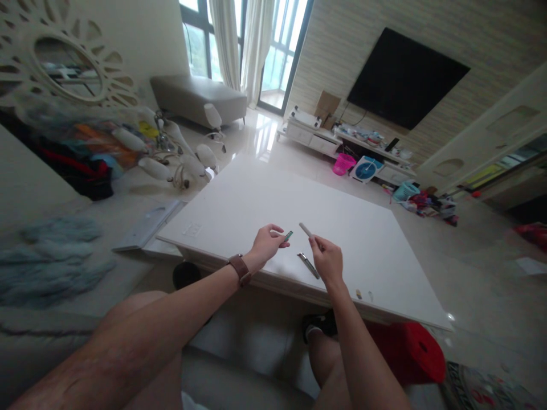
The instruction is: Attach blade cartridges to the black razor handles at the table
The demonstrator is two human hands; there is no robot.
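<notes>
Over the near side of the white table [273,193], my left hand [267,244] pinches a small dark green piece [289,235] between thumb and fingers. To its right, my right hand [328,257] is closed on the lower end of a slim light grey stick [305,229], which points up and to the left. The two held pieces are apart. Between the hands, nearer the table's front edge, lies a slim metallic tool [308,266]; its exact kind is too small to tell. Two small bits, one yellowish-brown [359,294], lie right of my right wrist.
A faint row of small clear pieces [193,229] sits at the table's left corner. A red cylindrical roll [421,353] stands below the right front edge. Lamp parts with white shades [183,159] and bagged items crowd the floor at left. A low cabinet [316,142] lines the far wall.
</notes>
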